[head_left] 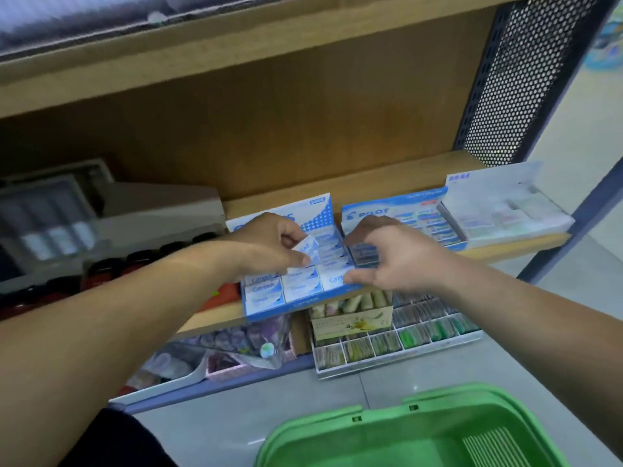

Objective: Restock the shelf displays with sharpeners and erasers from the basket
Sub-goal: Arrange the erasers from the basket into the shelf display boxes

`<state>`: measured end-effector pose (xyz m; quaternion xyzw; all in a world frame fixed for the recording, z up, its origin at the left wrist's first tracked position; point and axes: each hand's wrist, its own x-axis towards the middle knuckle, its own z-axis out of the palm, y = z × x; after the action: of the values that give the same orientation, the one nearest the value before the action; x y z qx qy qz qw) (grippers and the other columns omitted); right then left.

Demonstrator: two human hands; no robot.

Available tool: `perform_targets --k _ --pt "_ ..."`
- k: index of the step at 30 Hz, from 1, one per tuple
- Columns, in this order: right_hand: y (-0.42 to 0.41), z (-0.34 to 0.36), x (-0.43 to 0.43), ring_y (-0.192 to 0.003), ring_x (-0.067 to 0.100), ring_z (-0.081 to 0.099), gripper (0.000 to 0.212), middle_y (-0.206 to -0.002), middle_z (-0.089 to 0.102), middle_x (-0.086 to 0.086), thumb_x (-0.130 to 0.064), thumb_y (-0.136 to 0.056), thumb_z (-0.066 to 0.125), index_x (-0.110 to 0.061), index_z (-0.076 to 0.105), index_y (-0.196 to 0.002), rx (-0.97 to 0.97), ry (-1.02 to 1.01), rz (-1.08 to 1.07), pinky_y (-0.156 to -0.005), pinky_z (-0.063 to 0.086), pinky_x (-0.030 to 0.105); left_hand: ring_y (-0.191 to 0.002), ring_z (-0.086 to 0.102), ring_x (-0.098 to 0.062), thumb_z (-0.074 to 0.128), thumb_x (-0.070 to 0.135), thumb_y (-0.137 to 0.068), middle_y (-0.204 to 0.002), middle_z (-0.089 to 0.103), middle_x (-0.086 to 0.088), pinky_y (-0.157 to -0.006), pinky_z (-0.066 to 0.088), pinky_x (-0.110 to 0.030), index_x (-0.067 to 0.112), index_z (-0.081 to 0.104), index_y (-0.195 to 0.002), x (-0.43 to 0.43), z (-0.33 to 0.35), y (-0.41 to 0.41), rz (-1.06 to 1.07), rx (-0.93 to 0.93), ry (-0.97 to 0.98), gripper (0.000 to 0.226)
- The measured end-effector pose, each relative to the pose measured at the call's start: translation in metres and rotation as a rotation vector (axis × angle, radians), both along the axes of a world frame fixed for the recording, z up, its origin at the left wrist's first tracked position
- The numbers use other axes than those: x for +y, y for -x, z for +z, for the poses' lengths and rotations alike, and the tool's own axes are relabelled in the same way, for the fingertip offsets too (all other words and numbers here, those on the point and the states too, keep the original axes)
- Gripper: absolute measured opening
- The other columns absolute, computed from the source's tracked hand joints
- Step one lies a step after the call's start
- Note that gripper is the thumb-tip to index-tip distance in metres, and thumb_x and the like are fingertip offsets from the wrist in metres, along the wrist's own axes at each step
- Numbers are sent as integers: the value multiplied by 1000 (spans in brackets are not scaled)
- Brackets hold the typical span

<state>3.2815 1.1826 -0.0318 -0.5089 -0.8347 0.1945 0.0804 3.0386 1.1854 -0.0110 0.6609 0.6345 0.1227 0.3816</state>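
A blue and white Campus eraser display box [296, 303] sits at the front edge of the wooden shelf [381, 183], filled with rows of white erasers. My left hand [266, 246] hovers over the box and pinches a white eraser [307, 246] tilted above the rows. My right hand [394, 259] grips the box's right side, thumb on its front right corner. The green basket [387, 436] stands on the floor below, and its visible part holds nothing.
A Pilot eraser box [404, 214] and a white display tray [505, 203] stand to the right on the same shelf. Dark boxes and a blurred grey unit [101, 210] fill the left. Below, a divided tray of coloured items [421, 335] and clear packets sit on the lower shelf.
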Motion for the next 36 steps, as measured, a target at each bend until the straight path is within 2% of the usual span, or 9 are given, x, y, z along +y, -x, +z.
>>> perform_targets --k 4,7,10,14,19,25,28,30,36 --pt "1 3 8 -126 14 57 88 -138 59 -8 -53 -67 91 -27 55 -143 78 107 -61 -107 46 34 -87 74 -24 86 11 -81 -104 77 -10 -82 63 -38 11 71 -110 11 -16 -13 106 -250 32 32" --pt "0 4 11 -124 12 57 93 -138 58 -9 -53 -65 92 -28 52 -146 106 119 -76 -107 46 33 -82 74 -13 88 16 -80 -100 79 -5 -74 59 -27 14 73 -110 17 -21 -23 132 -302 30 34" --pt "2 2 12 -127 13 52 86 -138 54 -9 -61 -69 85 -33 52 -144 52 66 -29 -107 45 35 -78 72 -2 87 26 -82 -93 80 5 -63 51 -15 21 74 -109 17 -20 -28 172 -277 -8 30" --pt "12 -6 12 -131 12 40 90 -136 47 -12 -80 -67 69 -35 52 -143 6 -24 46 -109 41 37 -59 63 -7 79 29 -90 -86 74 0 -54 51 -17 17 73 -108 15 -8 -14 186 -175 -73 23" --pt "23 -14 5 -138 12 27 80 -141 41 -17 -75 -79 63 -40 45 -148 -81 -43 162 -106 35 34 -86 70 -6 76 27 -91 -95 74 9 -77 53 -18 25 74 -105 2 -7 3 45 95 -24 14" --pt "21 -8 2 -138 13 30 76 -145 43 -17 -68 -82 68 -35 46 -147 -103 -28 151 -107 37 33 -100 63 -3 71 30 -95 -103 70 19 -88 45 -18 28 78 -106 -3 -7 9 -1 233 -57 13" --pt "20 -5 -4 -138 11 37 77 -147 43 -18 -68 -80 69 -34 49 -146 -96 -28 110 -108 39 31 -95 62 0 74 30 -93 -96 67 23 -81 45 -14 28 78 -106 -6 -11 6 33 174 -79 13" --pt "20 1 -9 -135 9 45 78 -146 45 -19 -68 -77 73 -36 50 -144 -48 -24 54 -109 43 35 -92 63 1 77 32 -91 -94 68 21 -76 46 -13 27 76 -106 -8 -9 3 58 140 -91 16" --pt "8 30 -41 -118 13 58 72 -133 54 -14 -69 -76 73 -40 54 -138 -18 -86 -42 -99 50 41 -101 67 -11 74 41 -92 -111 70 9 -94 52 -27 25 68 -121 -35 17 6 41 192 -134 34"
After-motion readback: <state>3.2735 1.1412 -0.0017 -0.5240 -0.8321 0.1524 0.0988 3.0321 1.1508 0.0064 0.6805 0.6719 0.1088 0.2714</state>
